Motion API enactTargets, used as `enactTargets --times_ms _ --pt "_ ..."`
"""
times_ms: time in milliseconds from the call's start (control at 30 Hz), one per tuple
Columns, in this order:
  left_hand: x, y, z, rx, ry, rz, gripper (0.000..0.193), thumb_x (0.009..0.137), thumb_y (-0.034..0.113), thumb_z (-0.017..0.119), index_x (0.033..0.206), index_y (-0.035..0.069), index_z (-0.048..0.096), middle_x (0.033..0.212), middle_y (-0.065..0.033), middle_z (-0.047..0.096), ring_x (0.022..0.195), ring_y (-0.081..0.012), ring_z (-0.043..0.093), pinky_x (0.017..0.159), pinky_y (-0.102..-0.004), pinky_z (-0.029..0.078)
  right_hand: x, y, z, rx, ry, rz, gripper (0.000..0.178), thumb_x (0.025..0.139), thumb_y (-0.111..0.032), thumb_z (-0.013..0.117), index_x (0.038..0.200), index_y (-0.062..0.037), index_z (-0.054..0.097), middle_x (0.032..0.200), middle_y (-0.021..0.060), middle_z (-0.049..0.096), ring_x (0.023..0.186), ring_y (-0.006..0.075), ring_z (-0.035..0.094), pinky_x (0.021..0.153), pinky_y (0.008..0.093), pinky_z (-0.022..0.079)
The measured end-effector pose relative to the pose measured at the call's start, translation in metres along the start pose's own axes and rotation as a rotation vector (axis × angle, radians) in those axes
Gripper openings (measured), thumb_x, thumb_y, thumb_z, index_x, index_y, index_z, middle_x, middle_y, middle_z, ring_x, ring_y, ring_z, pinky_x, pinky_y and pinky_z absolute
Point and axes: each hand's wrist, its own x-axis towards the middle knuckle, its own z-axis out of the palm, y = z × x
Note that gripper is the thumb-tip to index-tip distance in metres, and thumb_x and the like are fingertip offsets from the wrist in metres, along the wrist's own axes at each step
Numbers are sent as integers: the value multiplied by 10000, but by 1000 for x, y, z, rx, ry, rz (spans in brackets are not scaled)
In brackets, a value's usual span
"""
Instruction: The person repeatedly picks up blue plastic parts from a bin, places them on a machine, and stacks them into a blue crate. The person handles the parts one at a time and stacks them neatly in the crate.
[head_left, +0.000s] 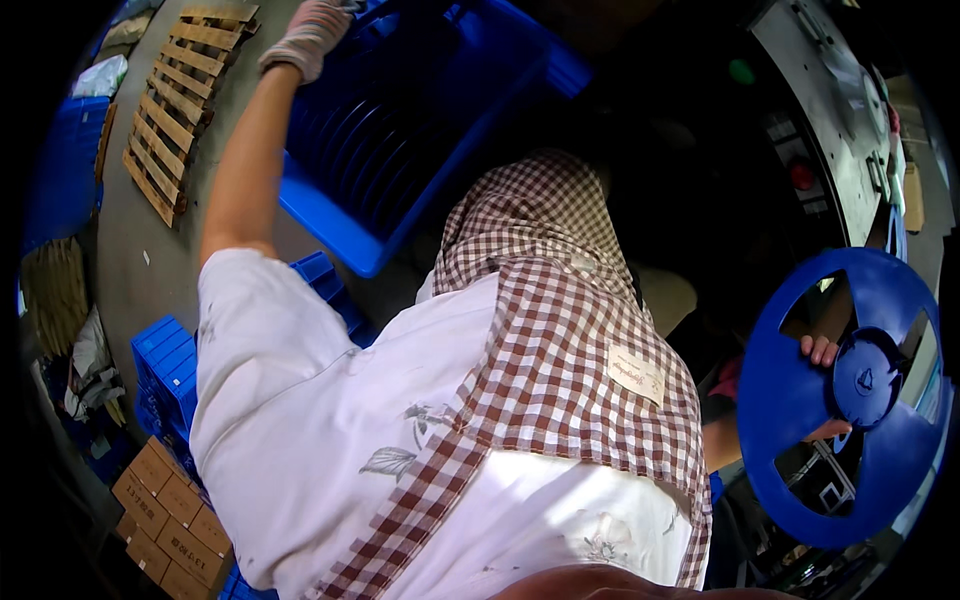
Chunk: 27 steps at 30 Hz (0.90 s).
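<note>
One blue plastic reel (785, 410) near 3 o'clock, right hand (819, 350) gripping its hub (865, 375); left hand (308, 42) at 11 o'clock, grip indeterminable; apparently a handling step, next calling for steady hub support.

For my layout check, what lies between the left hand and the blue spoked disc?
In the head view, the blue crate, checked apron and deep shadow lie between the left hand and disc.

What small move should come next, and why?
Probably bring the blue disc in the right hand toward the blue crate: curved rims stand in a row inside, the gloved left hand is at its edge, and the disc is off to the right.
</note>
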Motion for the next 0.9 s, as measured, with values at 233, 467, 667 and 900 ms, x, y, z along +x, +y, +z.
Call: enactTargets --times_ms 233,467,667,900 --pt "-4 -81 27 337 168 -3 365 859 296 590 1198 159 596 1048 -138 669 961 -356 630 809 -430 512 -2 -7 11 1 5 -9 744 849 -582 586 1207 37 381 1034 131 435 960 224 427 856 366 374" --pt "13 28 -27 215 398 69 250 912 188 582 1154 142 627 1040 -167 657 977 -340 625 834 -403 509 7 -4 22 17 18 -82 739 847 -564 601 1213 39 379 1049 136 435 975 228 428 863 367 375" --pt "64 225 -112 1523 430 658 316 828 99 695 1140 100 645 970 -38 649 924 -153 617 851 -286 501 11 -18 32 18 -26 -109 778 822 -490 644 1295 33 316 1129 162 404 1060 245 397 883 375 382" --pt "180 315 -50 569 -408 27 783 871 679 436 1291 28 555 1326 -243 524 1237 -369 510 1021 -469 401 -15 -43 57 -97 0 -201 725 846 -497 584 1258 57 363 1102 166 421 1023 250 416 867 375 393"
